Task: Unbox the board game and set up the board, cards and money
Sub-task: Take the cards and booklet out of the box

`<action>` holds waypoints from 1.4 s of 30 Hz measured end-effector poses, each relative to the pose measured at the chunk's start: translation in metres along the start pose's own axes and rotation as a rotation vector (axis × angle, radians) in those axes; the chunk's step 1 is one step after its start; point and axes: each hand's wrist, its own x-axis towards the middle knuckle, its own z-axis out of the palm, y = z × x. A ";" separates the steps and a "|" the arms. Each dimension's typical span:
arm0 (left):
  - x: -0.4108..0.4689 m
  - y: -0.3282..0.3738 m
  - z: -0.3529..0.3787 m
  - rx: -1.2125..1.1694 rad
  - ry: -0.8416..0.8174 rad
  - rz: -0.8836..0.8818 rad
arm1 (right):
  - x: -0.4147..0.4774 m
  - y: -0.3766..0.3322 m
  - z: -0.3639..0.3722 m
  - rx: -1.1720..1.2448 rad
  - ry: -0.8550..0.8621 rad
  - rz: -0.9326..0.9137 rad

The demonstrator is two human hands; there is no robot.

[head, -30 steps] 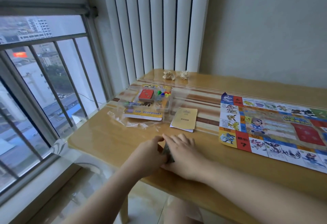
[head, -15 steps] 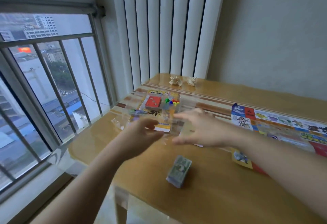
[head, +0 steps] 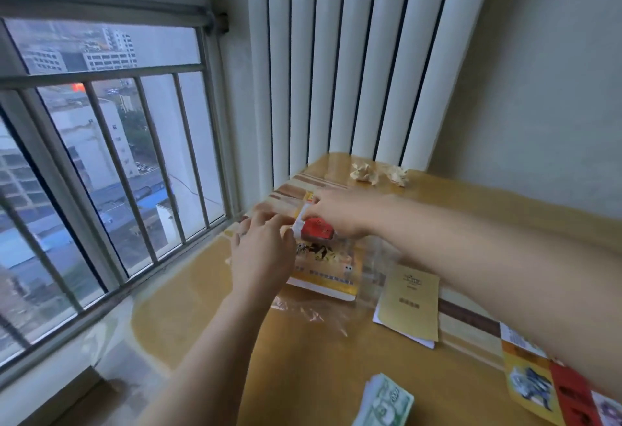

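Observation:
The yellow game box (head: pixel 324 274) with its clear plastic tray lies near the table's window corner. A red card deck (head: pixel 318 229) sits in the tray. My right hand (head: pixel 336 212) reaches over the tray, fingers and thumb curled around the red deck. My left hand (head: pixel 262 252) rests with fairly straight fingers on the box's left edge. A stack of green play money (head: pixel 387 403) lies at the near edge. The colourful game board (head: pixel 538 383) lies flat at the lower right, partly hidden by my right arm.
A beige rule booklet (head: pixel 409 304) lies right of the box. Torn clear wrap (head: pixel 313 314) lies in front of it. Two crumpled paper balls (head: pixel 363 173) sit at the back by the radiator. A barred window runs along the left.
Both hands let go of the money stack, left it at the near edge and reached forward to the game box. The right hand now closes around the red deck.

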 end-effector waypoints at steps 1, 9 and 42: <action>-0.001 -0.002 0.004 -0.020 0.036 0.004 | 0.005 0.001 0.001 -0.023 -0.027 -0.006; -0.010 -0.013 0.023 -0.099 0.295 -0.002 | 0.034 0.009 -0.001 -0.182 -0.148 -0.099; -0.011 -0.020 0.033 -0.036 0.395 0.054 | 0.015 0.032 -0.016 -0.225 0.024 -0.162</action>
